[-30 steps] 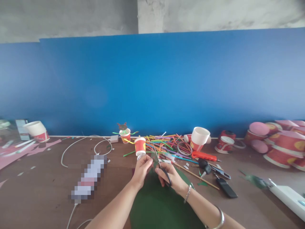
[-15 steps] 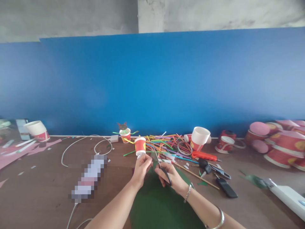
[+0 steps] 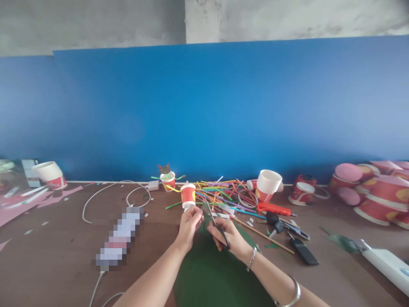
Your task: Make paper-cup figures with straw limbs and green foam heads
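- My left hand [image 3: 191, 224] is pinched closed, thumb against fingers, seemingly on the narrow upper end of a dark green, flat, paper-like sheet [image 3: 219, 277]; the fingertips partly hide the hold.
- My right hand [image 3: 228, 236] is curled around the black-handled metal scissors [image 3: 220, 230], whose blades point away, up against that green end; I can't tell how far apart they stand.
- The sheet lies between and below my forearms, over the near part of the brown bench [image 3: 64, 256]; I can't tell whether it is all one piece.
- The left fingertips are just beside the blades, so a slip or a hurried squeeze could nick them.
- If the left pinch loosens, the thin sheet could bend between the blades, leaving a ragged edge.
- Just beyond the left hand is a red-and-white paper cup [image 3: 188, 196]; a forward nudge could tip it.
- The scissor tips point at the loose, many-coloured thin sticks [image 3: 220, 194], so pushing further could snag or scatter them.
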The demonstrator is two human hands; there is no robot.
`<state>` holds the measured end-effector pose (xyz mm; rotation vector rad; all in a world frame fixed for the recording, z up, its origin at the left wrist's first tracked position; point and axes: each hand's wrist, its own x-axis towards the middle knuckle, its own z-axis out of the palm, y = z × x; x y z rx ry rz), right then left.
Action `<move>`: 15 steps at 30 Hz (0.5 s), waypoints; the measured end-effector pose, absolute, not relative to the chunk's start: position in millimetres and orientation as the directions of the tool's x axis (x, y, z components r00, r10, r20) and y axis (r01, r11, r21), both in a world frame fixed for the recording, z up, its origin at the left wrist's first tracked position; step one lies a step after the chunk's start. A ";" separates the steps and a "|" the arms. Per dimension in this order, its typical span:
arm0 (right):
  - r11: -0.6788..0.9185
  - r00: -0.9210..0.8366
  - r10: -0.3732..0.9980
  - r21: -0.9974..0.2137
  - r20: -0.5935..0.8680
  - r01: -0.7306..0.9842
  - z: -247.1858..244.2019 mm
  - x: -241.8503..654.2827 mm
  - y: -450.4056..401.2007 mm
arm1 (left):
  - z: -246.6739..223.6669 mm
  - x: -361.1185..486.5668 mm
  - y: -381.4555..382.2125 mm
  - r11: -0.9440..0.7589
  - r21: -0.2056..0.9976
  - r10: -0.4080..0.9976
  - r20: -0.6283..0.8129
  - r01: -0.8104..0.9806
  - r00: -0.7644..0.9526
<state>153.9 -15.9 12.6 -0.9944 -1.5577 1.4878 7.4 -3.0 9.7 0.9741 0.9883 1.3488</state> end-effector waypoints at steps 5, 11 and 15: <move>0.024 -0.407 0.913 -1.000 0.016 0.014 12.1 153.7 -15.2 | 10.0 8.8 -4.7 0.028 0.954 0.998 -0.008 -0.299 0.067; -0.011 -0.405 0.914 -1.000 -0.013 0.007 11.0 153.8 -15.1 | 9.5 10.5 -6.5 0.039 0.953 0.980 0.023 -0.302 0.198; -0.010 -0.392 0.920 -1.000 -0.013 0.009 12.2 153.3 -15.6 | 7.4 8.8 -4.6 0.041 0.960 0.971 0.027 -0.278 0.239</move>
